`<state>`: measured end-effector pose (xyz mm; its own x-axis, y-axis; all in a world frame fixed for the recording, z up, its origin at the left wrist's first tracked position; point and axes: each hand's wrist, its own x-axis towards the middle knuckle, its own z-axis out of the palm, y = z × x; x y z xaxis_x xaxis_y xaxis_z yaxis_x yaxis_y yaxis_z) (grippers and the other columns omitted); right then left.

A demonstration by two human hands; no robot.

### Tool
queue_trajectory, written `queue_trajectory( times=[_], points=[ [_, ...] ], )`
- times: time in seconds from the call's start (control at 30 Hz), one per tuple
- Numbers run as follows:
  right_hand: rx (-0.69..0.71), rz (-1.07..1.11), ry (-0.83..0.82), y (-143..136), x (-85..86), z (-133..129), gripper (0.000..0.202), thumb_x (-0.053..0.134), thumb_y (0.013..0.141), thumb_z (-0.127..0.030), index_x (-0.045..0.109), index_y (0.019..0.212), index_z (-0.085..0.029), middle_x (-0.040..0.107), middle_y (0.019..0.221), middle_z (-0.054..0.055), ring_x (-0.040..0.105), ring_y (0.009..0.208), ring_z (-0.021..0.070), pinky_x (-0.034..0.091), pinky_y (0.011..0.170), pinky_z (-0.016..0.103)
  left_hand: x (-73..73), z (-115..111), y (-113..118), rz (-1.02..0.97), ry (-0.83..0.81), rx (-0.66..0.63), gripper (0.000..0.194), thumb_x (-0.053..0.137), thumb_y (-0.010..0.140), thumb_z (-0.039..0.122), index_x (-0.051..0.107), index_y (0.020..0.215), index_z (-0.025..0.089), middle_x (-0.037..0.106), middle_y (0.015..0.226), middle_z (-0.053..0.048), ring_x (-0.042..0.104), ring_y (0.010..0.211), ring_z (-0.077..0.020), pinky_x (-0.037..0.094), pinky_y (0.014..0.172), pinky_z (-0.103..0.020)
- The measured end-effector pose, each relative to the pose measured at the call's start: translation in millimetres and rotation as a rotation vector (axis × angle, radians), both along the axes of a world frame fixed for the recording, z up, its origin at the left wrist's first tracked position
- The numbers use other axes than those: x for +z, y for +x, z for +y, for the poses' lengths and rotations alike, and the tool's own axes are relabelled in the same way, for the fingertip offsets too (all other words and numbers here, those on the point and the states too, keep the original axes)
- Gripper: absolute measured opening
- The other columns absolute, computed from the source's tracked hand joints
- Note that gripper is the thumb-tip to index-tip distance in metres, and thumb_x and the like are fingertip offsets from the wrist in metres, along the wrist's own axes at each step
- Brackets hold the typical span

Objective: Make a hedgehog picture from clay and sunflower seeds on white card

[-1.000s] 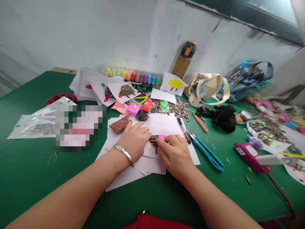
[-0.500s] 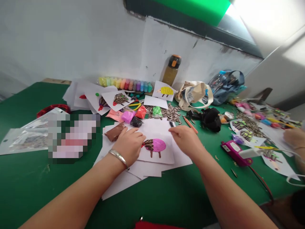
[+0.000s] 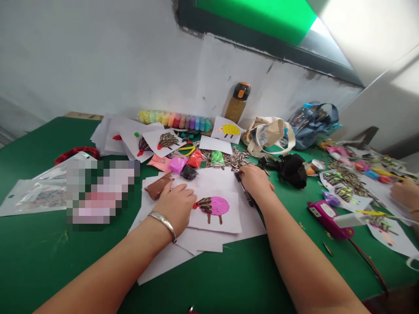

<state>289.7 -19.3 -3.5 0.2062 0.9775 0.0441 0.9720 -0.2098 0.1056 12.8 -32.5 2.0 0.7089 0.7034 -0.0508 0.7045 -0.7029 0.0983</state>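
Note:
A white card lies on a stack of paper, bearing a pink clay hedgehog body with striped sunflower seeds on its left part, a red face and two brown legs. My left hand, wearing a silver bangle, lies flat on the card's left edge, fingers stretched out. Just beyond its fingertips is a brown clay packet. My right hand is at the near edge of the sunflower seed pile, its fingers drawn together; what they hold is hidden. A black pen lies beside it.
Behind are clay packets, a yellow hedgehog card, a bottle and a cloth bag. Right are a black pouch and a magenta glue gun. Another person's hand is at the far right.
My right hand has moved right and away from me to the seed pile, uncovering more of the black pen. My left hand stays on the card. The view has shifted slightly.

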Motion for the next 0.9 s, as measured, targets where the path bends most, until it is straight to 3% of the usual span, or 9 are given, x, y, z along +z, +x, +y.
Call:
queue_trajectory(
  times=[0.17,0.37,0.53,0.7,0.83,0.9],
  points=[
    [0.049,-0.031,-0.046,-3,1.6,2,0.026,0.043,0.089,-0.018,0.069,0.088,-0.019,0.065,0.100,0.012,0.062,0.095,0.0262,0.039,0.071,0.032,7.9,-5,3,0.038,-0.035,-0.005,0.028,0.048,0.082,0.001,0.067,0.094,0.017,0.069,0.100,-0.007,0.058,0.109,-0.0285,0.035,0.098,-0.054],
    [0.122,-0.016,-0.083,-12,7.3,2,0.031,0.044,0.085,-0.009,0.063,0.107,-0.019,0.065,0.105,0.011,0.062,0.097,0.0250,0.039,0.079,0.034,13.4,-8,5,0.074,-0.043,-0.003,0.028,0.046,0.081,0.001,0.066,0.093,0.017,0.069,0.101,-0.007,0.059,0.107,-0.0286,0.036,0.095,-0.051],
    [0.180,0.036,-0.077,-16,8.4,3,0.025,0.047,0.081,-0.006,0.066,0.091,-0.018,0.067,0.102,0.011,0.062,0.098,0.0256,0.037,0.086,0.038,17.1,-9,6,0.100,-0.026,0.000,0.028,0.044,0.083,0.003,0.067,0.093,0.016,0.069,0.099,-0.008,0.059,0.106,-0.0289,0.040,0.092,-0.049],
    [0.148,0.158,0.038,-17,12.6,-1,0.026,0.049,0.079,-0.006,0.068,0.093,-0.017,0.068,0.100,0.013,0.063,0.098,0.0264,0.039,0.087,0.036,16.3,-9,6,0.110,0.004,-0.020,0.029,0.044,0.083,0.004,0.068,0.094,0.016,0.069,0.100,-0.010,0.061,0.103,-0.0289,0.043,0.086,-0.046],
    [0.078,0.332,0.217,-20,19.2,-28,0.034,0.038,0.089,-0.014,0.066,0.109,-0.018,0.068,0.107,0.013,0.062,0.102,0.0250,0.043,0.086,0.035,11.5,-6,5,0.084,0.039,-0.034,0.026,0.045,0.084,0.007,0.069,0.091,0.016,0.070,0.096,-0.010,0.063,0.097,-0.0285,0.045,0.082,-0.042],
    [0.064,0.454,0.275,-27,18.2,-46,0.033,0.036,0.093,-0.022,0.066,0.107,-0.021,0.071,0.099,0.007,0.064,0.097,0.0212,0.045,0.085,0.032,9.4,-5,5,0.061,0.054,-0.044,0.025,0.047,0.083,0.007,0.069,0.089,0.016,0.070,0.093,-0.010,0.064,0.094,-0.0280,0.045,0.080,-0.040]
  ],
)
